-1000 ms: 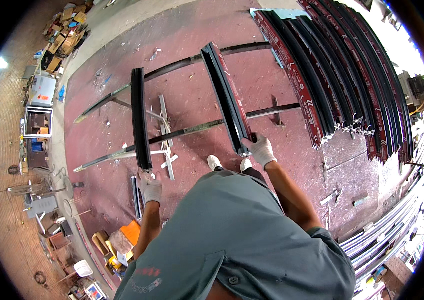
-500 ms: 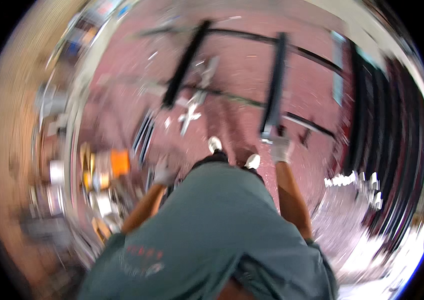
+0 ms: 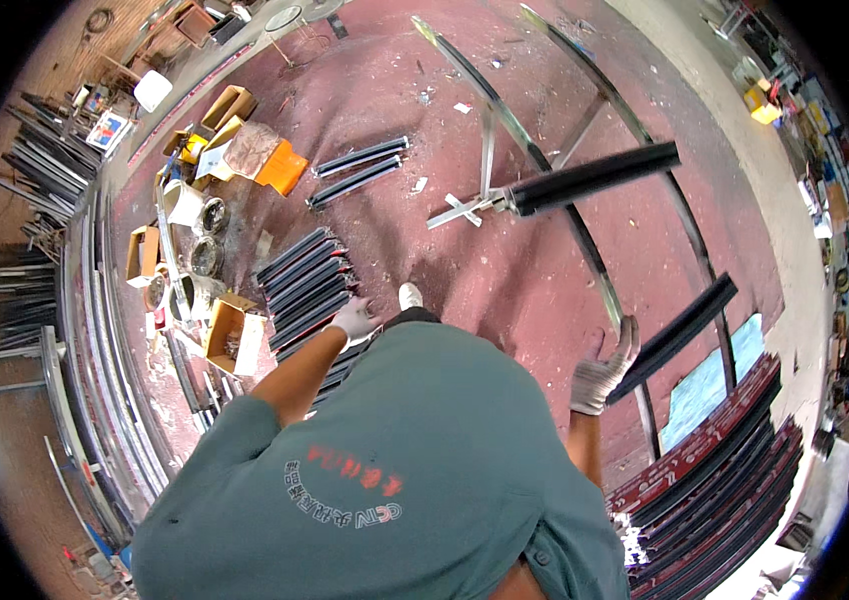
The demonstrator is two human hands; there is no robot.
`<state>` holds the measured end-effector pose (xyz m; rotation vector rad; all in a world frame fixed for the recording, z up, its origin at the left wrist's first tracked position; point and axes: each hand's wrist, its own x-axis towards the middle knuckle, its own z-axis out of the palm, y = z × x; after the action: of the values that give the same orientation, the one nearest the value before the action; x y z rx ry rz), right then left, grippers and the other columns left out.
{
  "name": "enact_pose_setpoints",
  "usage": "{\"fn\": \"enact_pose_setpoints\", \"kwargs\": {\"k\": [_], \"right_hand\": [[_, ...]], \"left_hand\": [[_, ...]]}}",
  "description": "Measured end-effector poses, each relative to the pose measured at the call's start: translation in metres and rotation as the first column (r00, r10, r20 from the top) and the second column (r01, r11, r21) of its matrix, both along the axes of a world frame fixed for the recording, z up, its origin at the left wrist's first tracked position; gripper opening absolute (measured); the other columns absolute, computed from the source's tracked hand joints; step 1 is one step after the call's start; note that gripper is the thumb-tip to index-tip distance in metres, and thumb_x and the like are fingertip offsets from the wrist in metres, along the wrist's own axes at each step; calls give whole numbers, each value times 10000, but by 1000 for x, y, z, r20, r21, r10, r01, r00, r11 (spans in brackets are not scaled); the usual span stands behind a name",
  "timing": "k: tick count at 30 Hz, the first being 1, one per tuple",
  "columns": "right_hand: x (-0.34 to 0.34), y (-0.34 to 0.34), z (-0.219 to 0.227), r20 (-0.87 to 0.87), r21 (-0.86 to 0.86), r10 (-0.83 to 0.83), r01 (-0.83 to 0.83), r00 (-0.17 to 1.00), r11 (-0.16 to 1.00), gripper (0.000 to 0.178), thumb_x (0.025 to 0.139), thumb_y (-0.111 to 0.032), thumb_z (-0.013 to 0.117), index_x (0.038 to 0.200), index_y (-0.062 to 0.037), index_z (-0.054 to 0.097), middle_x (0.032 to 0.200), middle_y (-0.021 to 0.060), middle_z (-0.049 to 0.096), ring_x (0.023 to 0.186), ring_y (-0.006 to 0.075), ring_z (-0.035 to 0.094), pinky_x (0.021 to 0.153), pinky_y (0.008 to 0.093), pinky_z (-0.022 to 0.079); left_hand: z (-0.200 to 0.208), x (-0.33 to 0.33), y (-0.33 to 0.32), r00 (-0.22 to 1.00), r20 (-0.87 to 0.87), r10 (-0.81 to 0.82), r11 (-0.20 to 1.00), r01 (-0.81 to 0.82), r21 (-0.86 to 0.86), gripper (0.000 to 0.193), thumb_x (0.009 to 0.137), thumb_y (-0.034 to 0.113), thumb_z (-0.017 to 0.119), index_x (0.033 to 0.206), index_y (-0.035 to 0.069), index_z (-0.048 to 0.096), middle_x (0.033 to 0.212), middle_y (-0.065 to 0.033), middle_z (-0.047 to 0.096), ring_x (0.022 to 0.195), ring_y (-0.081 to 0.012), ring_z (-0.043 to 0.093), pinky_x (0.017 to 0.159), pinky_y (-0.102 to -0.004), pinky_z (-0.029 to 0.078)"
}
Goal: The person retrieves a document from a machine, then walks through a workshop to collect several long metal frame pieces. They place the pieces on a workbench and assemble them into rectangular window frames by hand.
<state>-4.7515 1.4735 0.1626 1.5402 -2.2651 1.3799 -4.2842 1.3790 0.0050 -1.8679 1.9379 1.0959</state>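
Observation:
My left hand [image 3: 355,319], in a pale work glove, hangs beside a row of short black metal bars [image 3: 307,276] on the floor, its fingers apart. On the right, my gloved right hand [image 3: 605,372] has its fingers stretched out, at the near end of a black profile bar [image 3: 680,330]. That bar lies across two long dark rails [image 3: 595,262]. Farther off, another black bar [image 3: 595,180] rests over the same rails, with a silvery metal piece [image 3: 465,210] by its left end. Whether my right palm touches the near bar is hidden.
Two loose bars [image 3: 360,170] lie ahead on the left. An orange box [image 3: 283,168], cardboard boxes [image 3: 235,335] and cans [image 3: 207,256] stand at the left. Many long black profiles [image 3: 715,500] are stacked at the right, near a light-blue sheet [image 3: 715,385].
My view has swung to the right, and the floor has turned in it. My right hand, earlier around the bar's near end, now has its fingers stretched out. The left hand is now beside the short bars.

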Motion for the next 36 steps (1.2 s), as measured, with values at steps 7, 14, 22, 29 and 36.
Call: {"fn": "enact_pose_setpoints", "kwargs": {"k": [7, 14, 22, 29, 36], "right_hand": [[80, -144, 28, 41, -39, 198, -196, 979, 980, 250, 905, 3, 631, 1155, 2, 627, 1226, 164, 616, 1170, 290, 575, 1030, 393, 440], [146, -233, 17, 221, -35, 374, -376, 901, 926, 87, 926, -1, 616, 1006, -11, 649, 1116, 133, 664, 993, 228, 636, 891, 352, 510], [141, -358, -10, 438, -10, 359, -395, 824, 918, 199, 938, -21, 585, 1120, 29, 646, 1138, 124, 657, 1042, 197, 618, 938, 326, 486], [173, -567, -42, 33, 241, 532, -523, 846, 817, 605, 869, -289, 685, 1339, 36, 486, 1297, 273, 542, 1191, 430, 517, 1040, 472, 400], [189, -732, -117, -287, 475, 422, -255, 860, 842, 647, 821, -320, 733, 1307, 30, 488, 1262, 304, 546, 1174, 437, 529, 991, 486, 421]], "left_hand": [[15, 78, -38, 960, 8, 278, 937, -273, 216, 761, 862, 511, 629, 1429, 30, 466, 1403, -236, 519, 1312, -344, 499, 1094, -373, 398], [-29, 142, -115, 938, -46, 343, 933, -335, 130, 732, 861, 452, 625, 1427, 19, 460, 1413, -261, 495, 1323, -368, 480, 1092, -382, 396], [-44, 181, -222, 851, -183, 492, 864, -503, -14, 656, 905, 333, 650, 1406, -39, 447, 1398, -228, 533, 1302, -304, 519, 1072, -353, 411], [-28, 214, -273, 702, -291, 649, 745, -664, 59, 721, 907, 314, 674, 1448, -57, 374, 1494, -225, 425, 1403, -307, 400, 1154, -343, 307], [-69, 252, -384, 796, -138, 590, 807, -573, 145, 659, 899, 356, 657, 1423, 8, 461, 1449, -219, 479, 1358, -304, 459, 1124, -338, 353]]}}
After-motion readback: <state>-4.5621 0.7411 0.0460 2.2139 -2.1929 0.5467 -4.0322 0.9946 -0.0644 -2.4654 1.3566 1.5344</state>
